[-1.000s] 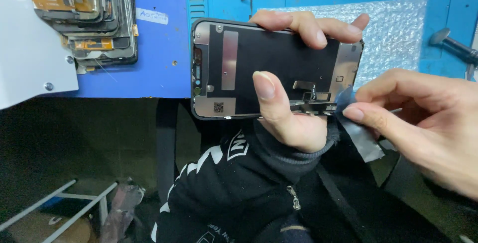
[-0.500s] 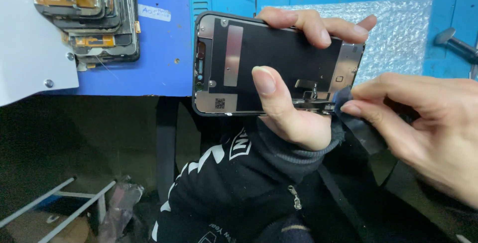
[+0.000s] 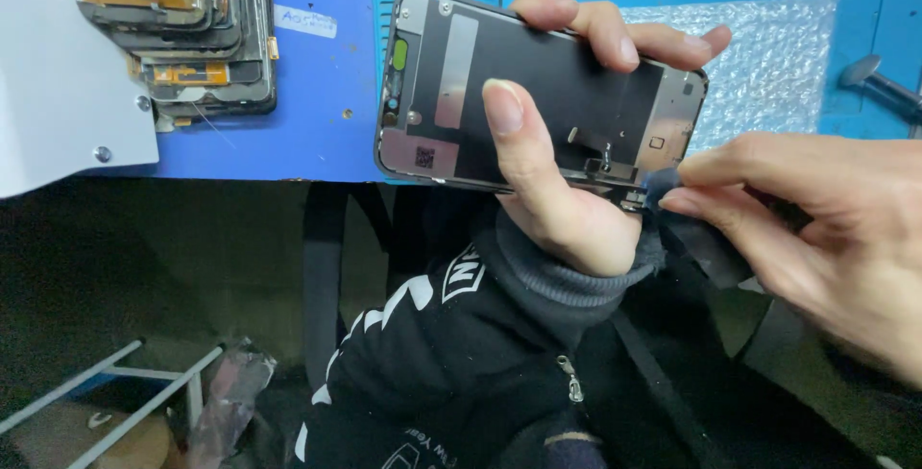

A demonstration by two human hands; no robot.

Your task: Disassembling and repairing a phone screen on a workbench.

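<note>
Presently, a phone screen [image 3: 538, 95] is held back-side up in the left hand [image 3: 562, 195], its long axis running left to right above the blue bench [image 3: 317, 95].

The screen is clamped between thumb on the back and fingers over the far edge. The right hand [image 3: 826, 229] is set just beside the screen's right lower corner, thumb and forefinger pinched on a small dark piece [image 3: 663, 186] at the flex connector. The right hand is the nearer to that corner.

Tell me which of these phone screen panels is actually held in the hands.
The dark-backed screen panel, gripped by the left hand with the right hand pinching its lower corner. The other panels lie stacked on the blue bench top-left.
</note>
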